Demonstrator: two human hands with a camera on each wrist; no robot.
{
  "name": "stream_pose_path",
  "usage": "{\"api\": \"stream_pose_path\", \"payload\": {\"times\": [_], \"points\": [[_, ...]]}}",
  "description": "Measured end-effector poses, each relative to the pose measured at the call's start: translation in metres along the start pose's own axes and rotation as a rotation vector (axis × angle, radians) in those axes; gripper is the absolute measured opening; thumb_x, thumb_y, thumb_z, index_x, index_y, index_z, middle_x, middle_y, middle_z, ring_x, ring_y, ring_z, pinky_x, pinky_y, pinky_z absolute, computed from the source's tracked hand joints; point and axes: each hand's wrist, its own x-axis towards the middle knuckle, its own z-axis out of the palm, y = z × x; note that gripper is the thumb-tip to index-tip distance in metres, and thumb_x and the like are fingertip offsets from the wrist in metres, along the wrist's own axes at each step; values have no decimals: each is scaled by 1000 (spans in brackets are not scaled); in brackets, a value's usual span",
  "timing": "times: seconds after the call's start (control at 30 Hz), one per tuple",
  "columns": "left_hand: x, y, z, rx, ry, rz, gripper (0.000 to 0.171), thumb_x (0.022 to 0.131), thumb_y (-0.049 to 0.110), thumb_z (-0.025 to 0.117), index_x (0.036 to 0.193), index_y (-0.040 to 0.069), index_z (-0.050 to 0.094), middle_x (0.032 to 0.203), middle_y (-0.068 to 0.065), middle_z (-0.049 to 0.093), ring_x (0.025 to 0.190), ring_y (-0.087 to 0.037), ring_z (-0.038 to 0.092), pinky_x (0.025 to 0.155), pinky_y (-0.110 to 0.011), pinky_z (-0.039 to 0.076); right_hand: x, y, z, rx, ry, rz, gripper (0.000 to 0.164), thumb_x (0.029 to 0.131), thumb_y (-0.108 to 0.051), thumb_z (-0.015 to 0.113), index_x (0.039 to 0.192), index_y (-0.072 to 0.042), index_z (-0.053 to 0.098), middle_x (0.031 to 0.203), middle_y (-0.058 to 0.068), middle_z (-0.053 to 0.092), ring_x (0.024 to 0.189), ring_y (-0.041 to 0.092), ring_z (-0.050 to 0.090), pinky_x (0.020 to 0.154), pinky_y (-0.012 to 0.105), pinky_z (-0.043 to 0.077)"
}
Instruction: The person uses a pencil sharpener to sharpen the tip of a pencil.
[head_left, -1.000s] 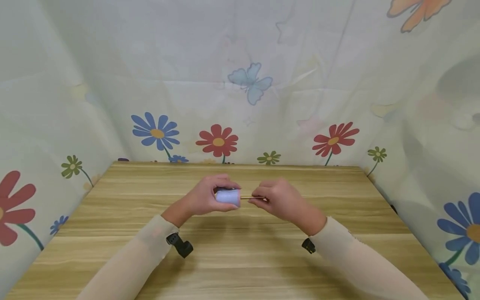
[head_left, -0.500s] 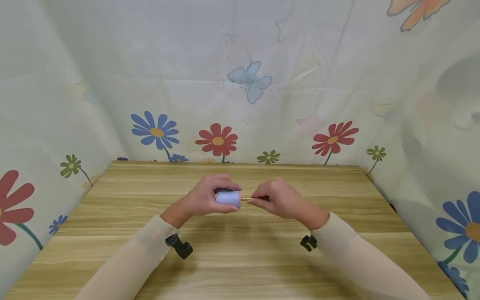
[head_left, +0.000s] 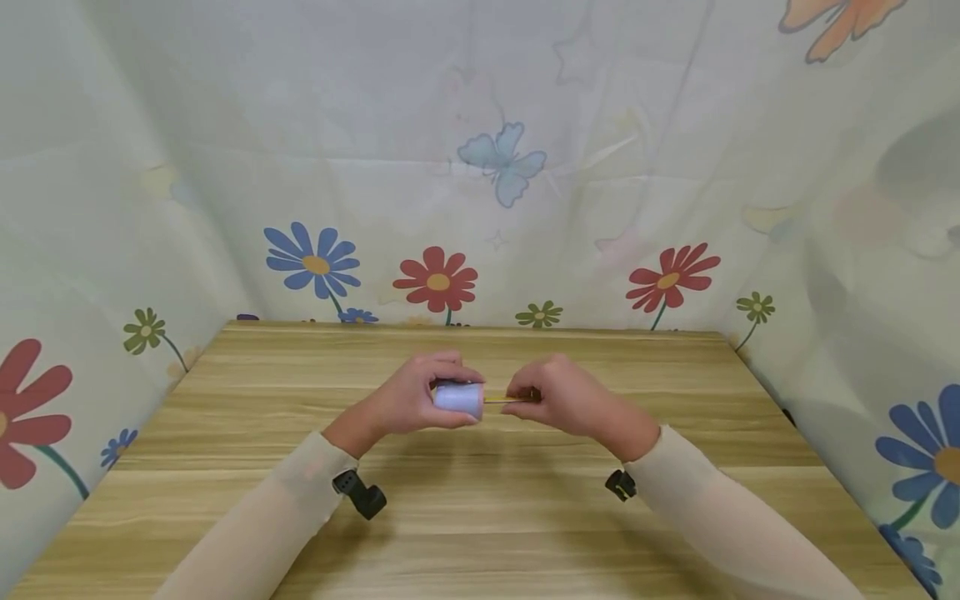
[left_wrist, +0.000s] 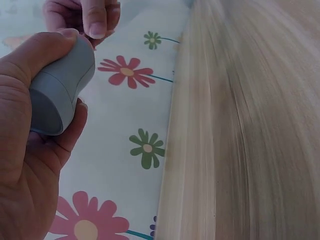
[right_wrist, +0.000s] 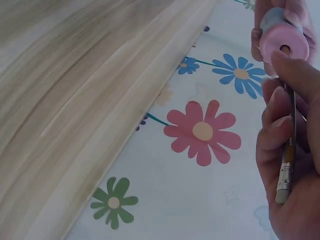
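Note:
My left hand (head_left: 412, 393) grips a small light-blue pencil sharpener (head_left: 459, 402), lying on its side in the air above the table. In the left wrist view the sharpener (left_wrist: 70, 82) has a waisted barrel, with my thumb along it and fingers underneath. A pink end face (right_wrist: 296, 46) with a round hole shows in the right wrist view. One end of a pencil (right_wrist: 290, 135) sits in that hole; its metal band and eraser (right_wrist: 283, 192) point back over my palm. Thumb and fingers of my right hand (head_left: 566, 400) pinch the pencil's shaft. Its tip is hidden inside the sharpener.
A wood-grain table (head_left: 480, 517) lies beneath both hands. Pale cloth walls (head_left: 360, 108) printed with flowers and butterflies stand behind it and on both sides. Black straps with small devices (head_left: 362, 493) are on both wrists.
My right hand has tilted slightly, and its fingertips have shifted along the pencil, closer to the sharpener half a second ago and a little farther away now. My left hand has stayed almost still.

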Motion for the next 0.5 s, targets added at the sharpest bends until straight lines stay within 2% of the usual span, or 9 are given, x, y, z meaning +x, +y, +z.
{"api": "stream_pose_path", "payload": {"times": [0.13, 0.23, 0.37, 0.5], "points": [[0, 0, -1, -23, 15, 0, 42, 79, 24, 90, 119, 15, 76, 99, 2, 66, 82, -15, 61, 65, -28, 56, -6, -4, 2, -178, 127, -73, 14, 88, -28, 82, 85, -15, 78, 75, -7, 68, 62, 1, 57, 59, 14, 49], [0, 2, -1, -24, 27, -9, 42, 79, 24, 90, 118, 17, 76, 98, 2, 65, 82, -15, 61, 65, -28, 55, -10, -7, 4, -235, 205, -106, 15, 88, -28, 82, 83, -15, 77, 72, -7, 66, 59, 1, 56, 57, 14, 47], [0, 7, -2, -8, 27, -18, 43, 79, 26, 90, 119, 17, 76, 99, 2, 66, 82, -16, 61, 66, -28, 55, -10, -8, 5, -162, 200, -109, 15, 90, -24, 80, 79, -15, 75, 68, -8, 64, 56, -2, 49, 54, 13, 42], [-1, 10, -4, 39, 17, 11, 42, 79, 24, 90, 117, 15, 77, 100, 2, 66, 85, -14, 61, 66, -28, 57, -6, -6, 3, -12, 99, -91, 25, 94, -21, 75, 71, -17, 68, 60, -11, 51, 53, -4, 39, 51, 15, 35]]}}
